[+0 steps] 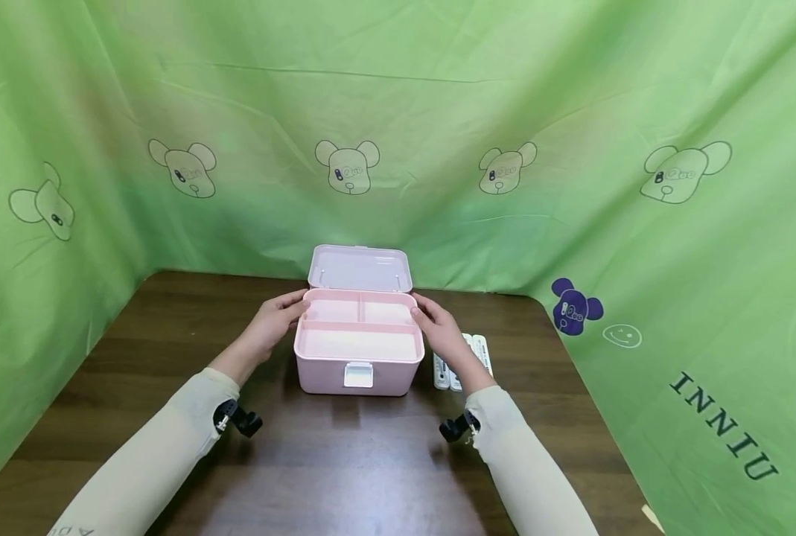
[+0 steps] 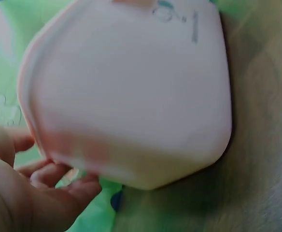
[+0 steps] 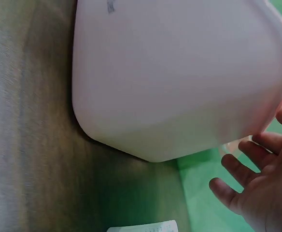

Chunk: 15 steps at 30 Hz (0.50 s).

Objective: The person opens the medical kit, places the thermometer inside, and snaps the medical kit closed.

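A pink storage box (image 1: 324, 380) stands on the table with its translucent lid (image 1: 360, 269) tipped up at the back. Inside lies a pink tray (image 1: 360, 344) divided into one long front compartment and two smaller rear ones. A white latch (image 1: 358, 375) hangs on the front wall. My left hand (image 1: 270, 327) grips the box at its rear left corner, thumb by the rim and fingers round the back. At the opposite rear corner my right hand (image 1: 443, 335) holds it the same way, its lower fingers spread apart in the right wrist view.
Several slim white printed pieces (image 1: 441, 372) lie on the table right of the box, partly behind the right forearm. Green curtain (image 1: 424, 216) with bear drawings surrounds the brown wooden table (image 1: 344, 469) at the back and sides.
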{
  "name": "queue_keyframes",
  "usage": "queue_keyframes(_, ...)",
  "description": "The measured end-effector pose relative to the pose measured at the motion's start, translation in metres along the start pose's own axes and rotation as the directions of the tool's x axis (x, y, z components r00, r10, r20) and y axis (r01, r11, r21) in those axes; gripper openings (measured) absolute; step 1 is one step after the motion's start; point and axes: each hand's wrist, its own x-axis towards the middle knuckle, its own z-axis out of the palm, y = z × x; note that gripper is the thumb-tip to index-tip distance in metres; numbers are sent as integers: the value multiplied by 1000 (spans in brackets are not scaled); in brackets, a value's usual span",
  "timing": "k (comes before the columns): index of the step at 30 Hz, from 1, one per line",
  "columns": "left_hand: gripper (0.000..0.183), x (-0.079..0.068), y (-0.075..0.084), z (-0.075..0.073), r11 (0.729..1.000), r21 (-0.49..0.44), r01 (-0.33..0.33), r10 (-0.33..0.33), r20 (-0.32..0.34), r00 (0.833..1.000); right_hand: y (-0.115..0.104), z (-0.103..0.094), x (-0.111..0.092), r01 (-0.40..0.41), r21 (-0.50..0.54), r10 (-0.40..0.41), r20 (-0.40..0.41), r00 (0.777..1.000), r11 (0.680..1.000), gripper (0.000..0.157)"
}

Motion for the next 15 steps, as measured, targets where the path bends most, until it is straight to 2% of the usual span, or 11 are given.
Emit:
queue_keyframes(2,54,-6,-2,1,1000,2,-21,21,-22,1000,-1,0,-6,17,-24,-17,-6,1000,1000,52)
queue_keyframes(6,57,-19,-7,-2,990,85,-110,112,-21,993,-3,-1,-20,57,-48,-58,-8,998,997,51)
queue_keyframes(10,62,-35,-15,-6,966,184,-181,183,6,983,-6,-5,-34,101,-76,-101,3,995,992,47)
queue_keyframes(15,67,-54,-24,-2,930,257,-263,262,39,964,-10,-13,-53,139,-98,-136,34,990,985,44)
